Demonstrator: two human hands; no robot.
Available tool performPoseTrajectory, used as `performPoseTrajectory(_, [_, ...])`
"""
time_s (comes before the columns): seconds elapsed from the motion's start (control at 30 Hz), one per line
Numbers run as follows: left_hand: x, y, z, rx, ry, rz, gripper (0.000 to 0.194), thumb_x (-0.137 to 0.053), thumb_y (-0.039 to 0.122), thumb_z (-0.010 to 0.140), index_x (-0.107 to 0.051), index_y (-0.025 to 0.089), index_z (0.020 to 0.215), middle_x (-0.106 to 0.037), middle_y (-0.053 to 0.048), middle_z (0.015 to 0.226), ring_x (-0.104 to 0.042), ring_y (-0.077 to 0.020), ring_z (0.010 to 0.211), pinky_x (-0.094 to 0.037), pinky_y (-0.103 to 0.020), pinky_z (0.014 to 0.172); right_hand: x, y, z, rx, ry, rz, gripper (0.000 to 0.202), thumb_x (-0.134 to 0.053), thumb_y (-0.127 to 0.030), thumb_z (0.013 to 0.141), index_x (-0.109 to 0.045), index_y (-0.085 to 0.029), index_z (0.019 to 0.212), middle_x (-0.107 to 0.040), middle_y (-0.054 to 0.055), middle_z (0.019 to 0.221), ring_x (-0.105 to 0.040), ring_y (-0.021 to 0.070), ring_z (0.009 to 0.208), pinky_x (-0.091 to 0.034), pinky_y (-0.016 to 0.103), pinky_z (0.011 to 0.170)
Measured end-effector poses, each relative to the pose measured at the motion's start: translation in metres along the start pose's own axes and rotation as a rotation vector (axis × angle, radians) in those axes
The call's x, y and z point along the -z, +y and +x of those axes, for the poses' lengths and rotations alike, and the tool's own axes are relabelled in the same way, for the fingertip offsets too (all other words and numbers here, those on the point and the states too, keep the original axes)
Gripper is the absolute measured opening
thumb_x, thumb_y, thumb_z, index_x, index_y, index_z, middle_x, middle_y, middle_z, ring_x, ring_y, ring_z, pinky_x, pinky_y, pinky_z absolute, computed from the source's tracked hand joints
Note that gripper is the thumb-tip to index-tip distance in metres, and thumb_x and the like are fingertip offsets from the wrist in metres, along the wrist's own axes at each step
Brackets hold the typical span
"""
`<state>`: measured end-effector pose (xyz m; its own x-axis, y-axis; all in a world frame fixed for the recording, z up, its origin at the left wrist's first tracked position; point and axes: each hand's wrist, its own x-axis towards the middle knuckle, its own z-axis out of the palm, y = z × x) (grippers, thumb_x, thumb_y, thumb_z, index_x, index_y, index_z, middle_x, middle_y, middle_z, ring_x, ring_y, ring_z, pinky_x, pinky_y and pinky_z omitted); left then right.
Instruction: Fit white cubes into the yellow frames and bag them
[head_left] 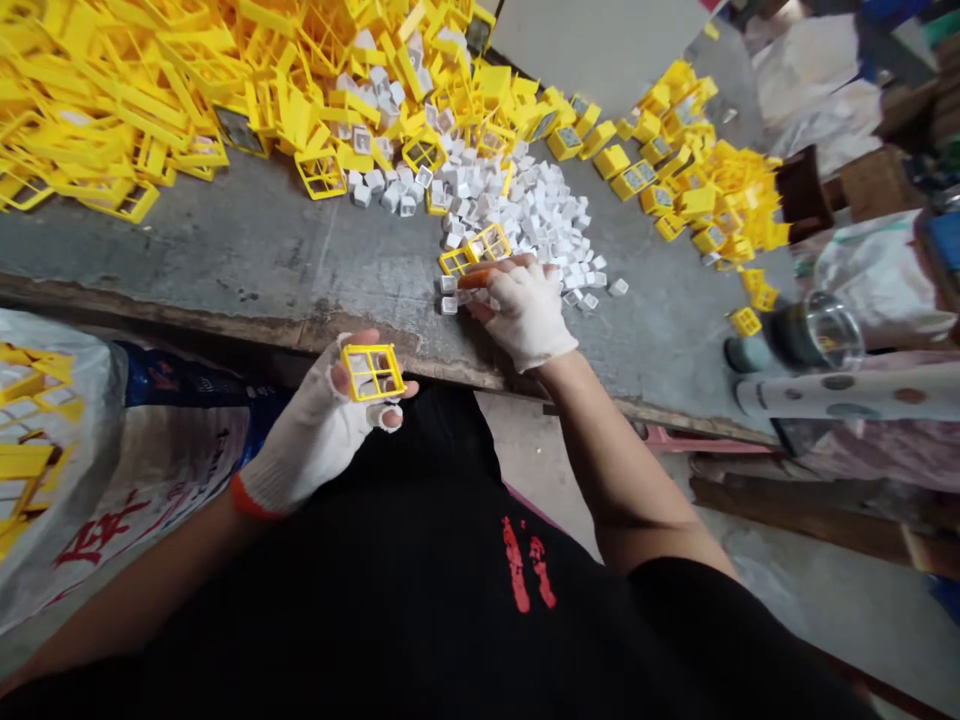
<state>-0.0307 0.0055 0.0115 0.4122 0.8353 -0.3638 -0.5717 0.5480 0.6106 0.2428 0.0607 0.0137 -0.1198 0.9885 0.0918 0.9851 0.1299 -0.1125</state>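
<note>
One yellow frame (374, 373), divided by a cross into four openings, sits in the left hand (334, 405). That hand is turned palm up with its fingers bent around the frame, gripping it near the table edge, in front of the black shirt (360, 570). It wears a white glove (300, 440) that leaves the fingertips bare and ends in an orange cuff (253, 502).

The right hand (529, 315), gloved in white too, is palm down on the grey table (292, 240), its fingers curled at the near edge of a heap of small white boxes (544, 205). The fingertips are partly hidden, so I cannot tell whether they hold anything. Something orange (476, 280) shows along one finger. Just beyond the fingers lie a yellow piece with small panes (489, 243) and another yellow piece (454, 262), end to end; a couple of white boxes stand just beside the fingertips.

A large pile of yellow parts (150, 100) covers the far left of the table and runs up to the white boxes, some of which are scattered among it. A smaller yellow pile (697, 190) lies on the right, well apart from the hands. Near its lower end stands a clear jar (829, 330). On the lower left, below the table, a plastic bag (94, 385) holds more yellow pieces, beside a printed sack (180, 440).
</note>
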Motion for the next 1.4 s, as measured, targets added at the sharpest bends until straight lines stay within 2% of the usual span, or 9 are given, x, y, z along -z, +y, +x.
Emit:
performPoseTrajectory(0.13, [-0.005,-0.001,0.004,-0.01,0.089,0.048,0.07,-0.108,0.065,0.066,-0.081,0.026,0.118,-0.074,-0.002,0.103,-0.072,-0.0179,0.084,-0.053,-0.02,0.054,-0.011,-0.004,0.01,-0.008,-0.06,-0.104,0.026,-0.061,-0.027,0.11,-0.081,-0.026,0.126,-0.082,0.013,0.142,-0.061,0.0411,0.138,-0.044,0.059,0.108])
performPoseTrajectory(0.3, [-0.016,-0.009,0.013,0.046,0.093,0.049,0.056,-0.102,0.061,0.076,-0.076,0.021,0.106,-0.076,-0.005,0.104,-0.07,-0.0172,0.08,-0.052,-0.021,0.054,-0.024,0.01,0.0,0.042,0.042,0.057,0.023,-0.061,-0.031,0.109,-0.083,-0.027,0.115,-0.084,0.012,0.127,-0.063,0.0402,0.129,-0.041,0.061,0.108])
performPoseTrajectory(0.5, [-0.023,-0.022,0.023,0.077,0.077,0.071,0.049,-0.095,0.057,0.086,-0.074,0.02,0.112,-0.079,-0.008,0.106,-0.074,-0.0205,0.079,-0.053,-0.026,0.057,-0.035,0.024,-0.001,0.065,0.136,0.197,0.014,-0.071,-0.029,0.1,-0.083,-0.028,0.106,-0.085,0.011,0.114,-0.064,0.0397,0.122,-0.044,0.061,0.105])
performPoseTrajectory(0.7, [-0.026,-0.029,0.024,0.091,0.113,0.13,0.041,-0.087,0.052,0.095,-0.073,0.02,0.117,-0.079,-0.01,0.109,-0.078,-0.0252,0.088,-0.056,-0.03,0.064,-0.022,0.028,-0.021,0.111,0.204,0.316,0.027,-0.069,-0.049,0.105,-0.082,-0.026,0.113,-0.08,0.011,0.111,-0.067,0.0367,0.119,-0.05,0.057,0.104])
performPoseTrajectory(0.87, [-0.031,-0.034,0.027,0.11,0.047,0.114,0.035,-0.087,0.039,0.096,-0.074,0.021,0.123,-0.081,-0.011,0.117,-0.079,-0.0259,0.091,-0.06,-0.032,0.067,0.001,0.016,-0.052,0.181,0.289,0.407,0.046,-0.065,-0.068,0.108,-0.08,-0.027,0.124,-0.08,0.01,0.114,-0.07,0.0352,0.114,-0.054,0.057,0.102])
performPoseTrajectory(1.07, [-0.036,-0.034,0.022,0.133,-0.047,0.034,0.027,-0.091,0.033,0.093,-0.077,0.021,0.113,-0.081,-0.008,0.109,-0.078,-0.0238,0.089,-0.063,-0.03,0.064,0.014,-0.005,-0.069,0.349,0.232,0.337,0.033,-0.064,-0.054,0.113,-0.086,-0.03,0.11,-0.086,0.008,0.112,-0.072,0.0335,0.111,-0.053,0.056,0.101])
performPoseTrajectory(1.23, [-0.022,-0.032,0.017,0.17,-0.043,-0.003,0.033,-0.098,0.038,0.087,-0.078,0.021,0.108,-0.08,-0.005,0.104,-0.079,-0.0225,0.081,-0.06,-0.028,0.058,0.01,-0.002,-0.07,0.462,0.157,0.363,0.04,-0.053,-0.056,0.117,-0.087,-0.035,0.125,-0.085,0.006,0.129,-0.072,0.0301,0.112,-0.055,0.052,0.1])
performPoseTrajectory(1.3, [-0.017,-0.03,0.015,0.155,-0.005,0.003,0.036,-0.097,0.04,0.088,-0.078,0.022,0.112,-0.08,-0.006,0.104,-0.08,-0.0242,0.081,-0.06,-0.028,0.058,0.008,0.007,-0.058,0.376,0.167,0.358,0.041,-0.053,-0.054,0.117,-0.086,-0.033,0.13,-0.084,0.009,0.133,-0.073,0.0313,0.113,-0.055,0.053,0.1])
performPoseTrajectory(1.4, [-0.014,-0.024,0.015,0.105,0.081,0.038,0.036,-0.092,0.045,0.091,-0.075,0.021,0.112,-0.08,-0.007,0.104,-0.08,-0.0249,0.08,-0.058,-0.029,0.057,-0.001,0.019,-0.03,0.132,0.204,0.202,0.028,-0.072,-0.047,0.109,-0.088,-0.027,0.119,-0.085,0.015,0.123,-0.071,0.0391,0.116,-0.05,0.061,0.101])
